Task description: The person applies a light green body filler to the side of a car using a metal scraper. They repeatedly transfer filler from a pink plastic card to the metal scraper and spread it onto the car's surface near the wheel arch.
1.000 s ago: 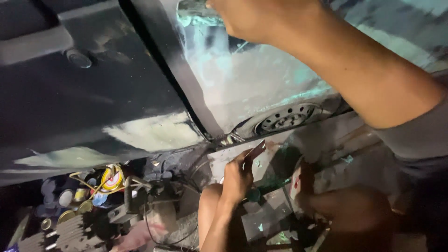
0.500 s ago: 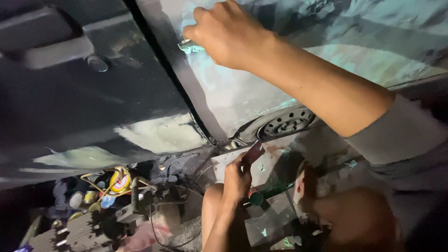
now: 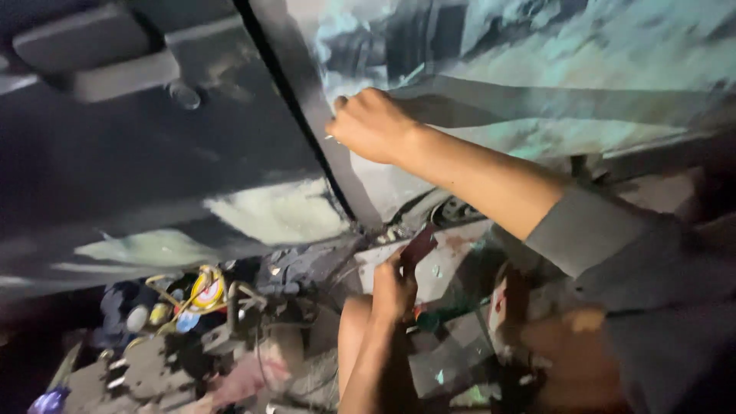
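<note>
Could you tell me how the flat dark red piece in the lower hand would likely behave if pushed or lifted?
The dark red piece juts straight up from the left hand without drooping, so it is probably stiff. It looks thin, so likely light. Being flat, it should slide rather than roll.

Dim setting, lit w/ a cool, uneven glow; most corners are lost in shadow. A dark car body is seen upper left, w/ a pale filler patch low on the panel. A black pillar strip runs diagonally betw. panels. Upper right, a sanded grey-green panel is seen. Below, the floor is stained & dusty. Lower left, a clutter of small cans & tools is piled, approx. beside a grey rag.
</note>
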